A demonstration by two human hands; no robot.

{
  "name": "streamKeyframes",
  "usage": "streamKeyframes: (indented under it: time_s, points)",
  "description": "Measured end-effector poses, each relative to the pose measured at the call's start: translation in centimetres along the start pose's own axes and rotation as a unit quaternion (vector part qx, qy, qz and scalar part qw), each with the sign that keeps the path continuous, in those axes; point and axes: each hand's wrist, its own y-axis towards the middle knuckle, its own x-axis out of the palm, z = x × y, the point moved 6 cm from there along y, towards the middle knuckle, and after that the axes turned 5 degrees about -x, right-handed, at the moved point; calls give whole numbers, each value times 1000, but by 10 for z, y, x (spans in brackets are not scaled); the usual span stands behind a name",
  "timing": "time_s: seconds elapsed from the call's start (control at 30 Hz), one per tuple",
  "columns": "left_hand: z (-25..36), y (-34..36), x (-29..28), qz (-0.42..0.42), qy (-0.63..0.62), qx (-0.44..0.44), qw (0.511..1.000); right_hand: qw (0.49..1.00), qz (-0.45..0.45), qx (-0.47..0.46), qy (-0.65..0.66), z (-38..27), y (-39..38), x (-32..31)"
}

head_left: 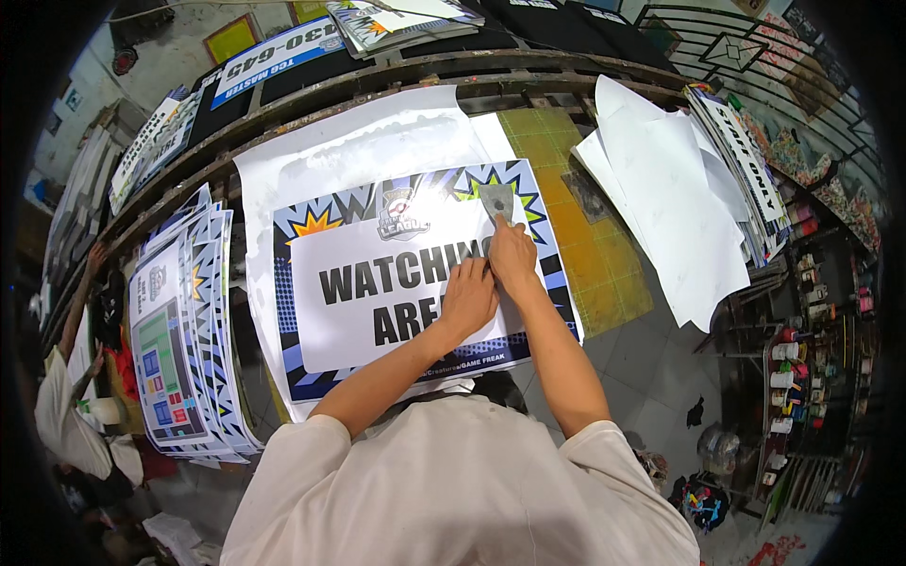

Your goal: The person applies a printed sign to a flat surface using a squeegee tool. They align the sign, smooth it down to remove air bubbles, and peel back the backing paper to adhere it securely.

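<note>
A printed sign board [330, 335] lies flat before me, with a white panel, large black letters and a blue patterned border with starbursts. My right hand [512, 253] is closed on a flat grey scraper [496, 199], whose wide blade rests on the sign's upper right, over a green starburst. Just to its left, my left hand [469, 297] lies palm down on the lettering, fingers stretched out and pressed to the surface. Beneath the sign, a larger white sheet [260, 189] sticks out at the left and far sides.
A yellow-green cutting mat [604, 274] shows right of the sign. White sheets [661, 198] and stacked signs [741, 170] lie farther right; another sign stack [175, 349] stands at left. Beyond a wooden rail are more boards [274, 64]. Shelves of small containers [783, 377] stand at right. Another person [75, 406] is at far left.
</note>
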Motion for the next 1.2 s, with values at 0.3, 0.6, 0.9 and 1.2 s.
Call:
streamKeyframes:
  time_s: [0.3, 0.6, 0.9, 1.2]
  points:
    - [-18, 55, 7, -1, 27, 14, 1000, 1000, 7, -4, 14, 18, 30, -7]
    - [-45, 78, 33, 1, 64, 3, 998, 999, 10, 49, 4, 28, -171, -67]
    - [-45, 80, 40, -33, 69, -2, 997, 996, -41, 84, -8, 57, -197, -57]
    - [-44, 81, 38, -17, 70, 2, 997, 999, -33, -2, -39, 67, -58, -28]
